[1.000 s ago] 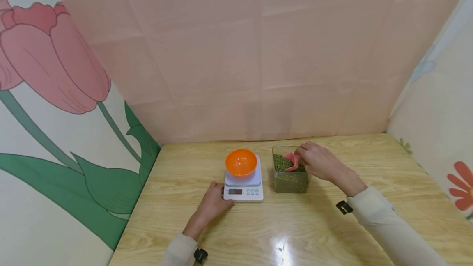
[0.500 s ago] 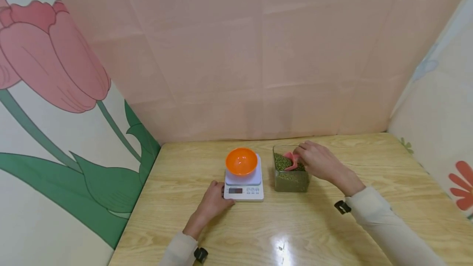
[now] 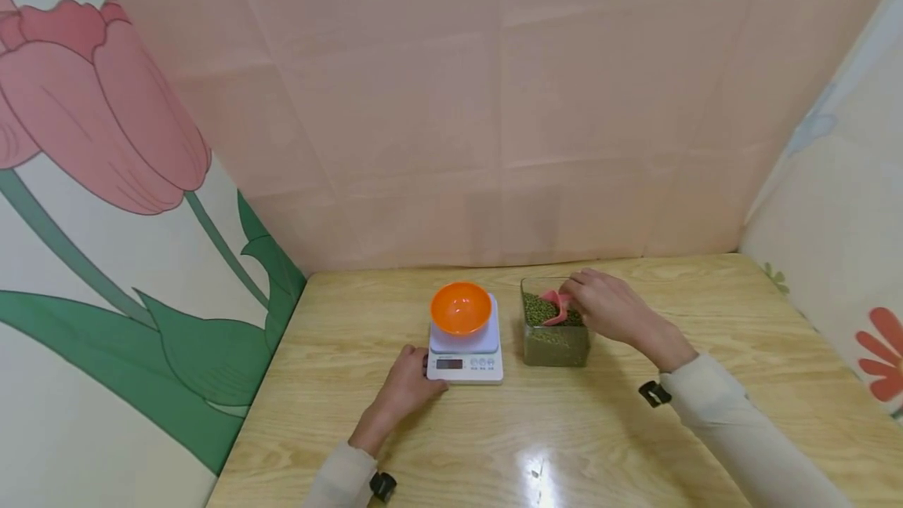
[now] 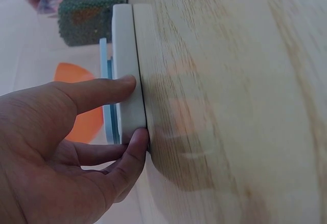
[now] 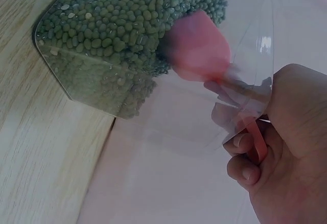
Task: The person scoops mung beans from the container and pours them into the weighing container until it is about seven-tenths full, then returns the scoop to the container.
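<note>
Head view: a pale pink sheet (image 3: 395,116) is hanging behind the wood-grain table (image 3: 600,445) you are working at, and a tulip mural (image 3: 106,108) is filling the left side. On the tabletop, a white scale (image 3: 483,375) is lying flat near your left hand (image 3: 407,382), which is gripping its near left corner, thumb against the front edge. Just right of it, well within your reach, a clear box (image 3: 556,351) is standing upright, partly filled. At the box's right side your right hand (image 3: 608,308) is holding a handle, its fingers curling round it. An orange bowl (image 3: 462,310) is sitting on the scale's platform. That handle is belonging to a pink scoop (image 5: 202,47), whose head is resting against green beans (image 5: 117,27) inside the box.
</note>
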The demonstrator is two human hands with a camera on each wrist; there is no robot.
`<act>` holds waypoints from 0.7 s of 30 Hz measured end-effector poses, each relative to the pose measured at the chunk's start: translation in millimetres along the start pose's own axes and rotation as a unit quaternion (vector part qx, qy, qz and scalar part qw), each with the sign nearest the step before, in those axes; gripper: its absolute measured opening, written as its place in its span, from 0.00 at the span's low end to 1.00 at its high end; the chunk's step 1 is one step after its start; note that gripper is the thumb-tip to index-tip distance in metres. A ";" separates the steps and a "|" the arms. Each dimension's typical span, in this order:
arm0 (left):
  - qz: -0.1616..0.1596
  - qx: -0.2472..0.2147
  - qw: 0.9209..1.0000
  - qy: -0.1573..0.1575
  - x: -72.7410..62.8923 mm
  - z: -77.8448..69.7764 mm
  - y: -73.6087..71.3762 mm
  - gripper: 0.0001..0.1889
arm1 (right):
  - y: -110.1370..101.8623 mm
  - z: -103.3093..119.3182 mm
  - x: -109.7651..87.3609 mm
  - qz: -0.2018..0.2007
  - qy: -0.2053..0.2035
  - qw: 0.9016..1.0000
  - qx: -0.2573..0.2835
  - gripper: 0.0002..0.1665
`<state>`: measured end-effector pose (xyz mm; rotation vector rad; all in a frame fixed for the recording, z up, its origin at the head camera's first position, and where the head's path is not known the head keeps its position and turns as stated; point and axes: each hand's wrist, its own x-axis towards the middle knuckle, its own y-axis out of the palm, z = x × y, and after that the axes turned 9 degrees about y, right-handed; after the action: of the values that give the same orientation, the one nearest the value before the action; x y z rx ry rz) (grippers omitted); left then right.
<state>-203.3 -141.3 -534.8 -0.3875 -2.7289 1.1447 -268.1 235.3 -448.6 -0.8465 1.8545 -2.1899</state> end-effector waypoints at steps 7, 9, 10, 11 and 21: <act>-0.002 0.010 1.000 -0.002 1.4 -0.8 -0.4 0.30 | -6.4 -0.1 -2.2 0.019 0.018 1.000 0.016 0.10; -0.002 0.008 1.000 -0.003 1.8 -0.9 -0.2 0.30 | -8.1 0.1 -2.8 0.018 0.019 0.999 0.022 0.10; -0.001 0.007 1.000 -0.004 1.7 -1.1 -0.3 0.30 | -8.4 -0.1 -3.2 0.018 0.021 0.999 0.026 0.11; -0.001 0.006 1.000 -0.005 1.6 -1.2 -0.3 0.30 | -8.9 -0.2 -3.7 0.018 0.023 0.999 0.030 0.11; -0.013 0.020 0.999 0.038 -1.1 -0.2 -1.0 0.26 | -7.4 -0.9 -9.6 0.008 0.043 0.997 0.056 0.11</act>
<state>-202.3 -142.2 -534.1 -0.3813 -2.6351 1.1514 -258.7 242.1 -444.7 -0.7255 1.7482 -2.3296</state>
